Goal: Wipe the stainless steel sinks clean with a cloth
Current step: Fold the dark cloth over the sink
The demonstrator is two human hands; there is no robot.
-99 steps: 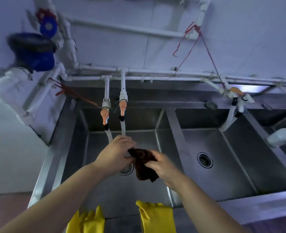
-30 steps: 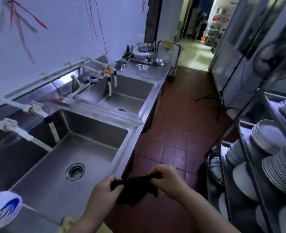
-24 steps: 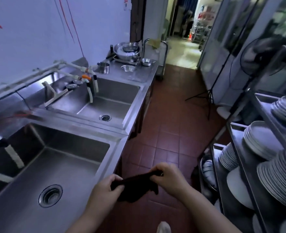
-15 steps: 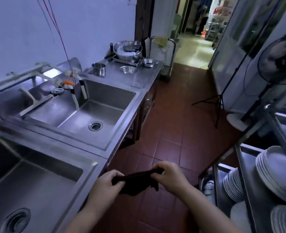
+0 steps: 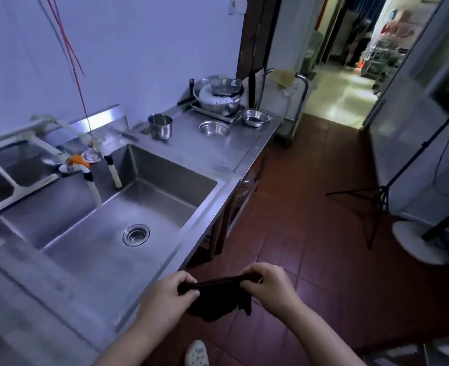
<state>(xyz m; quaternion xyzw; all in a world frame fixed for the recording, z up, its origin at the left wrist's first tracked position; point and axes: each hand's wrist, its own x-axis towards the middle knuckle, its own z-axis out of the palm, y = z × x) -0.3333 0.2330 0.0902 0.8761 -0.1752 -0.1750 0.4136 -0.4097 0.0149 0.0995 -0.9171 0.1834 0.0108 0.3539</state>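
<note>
A brushed steel counter (image 5: 218,151) runs from the lower left of the frame to the upper centre, its front edge a straight folded lip. Set into it is a deep rectangular sink (image 5: 165,180) with smooth sloped walls and a round ribbed drain (image 5: 136,234) in its floor. To the right of the lip, dark red square floor tiles (image 5: 297,220) stretch open toward a lit doorway at the upper right. At the far end of the counter sits a large round steel bowl (image 5: 218,97), with a steel cup (image 5: 160,126) and 2 small bowls near it. 2 pale hoses (image 5: 93,191) hang over the sink's back wall at centre left.

At the lower centre, over the tiles just right of the counter lip, a limp dark cloth (image 5: 215,297) sags between both hands, well apart from the sink floor. The left hand (image 5: 165,297) pinches its left end, fingers curled tight on the fabric. The right hand (image 5: 269,286) grips the right end, fingers bent around it, knuckles up. Both forearms reach in from the bottom edge.
</note>
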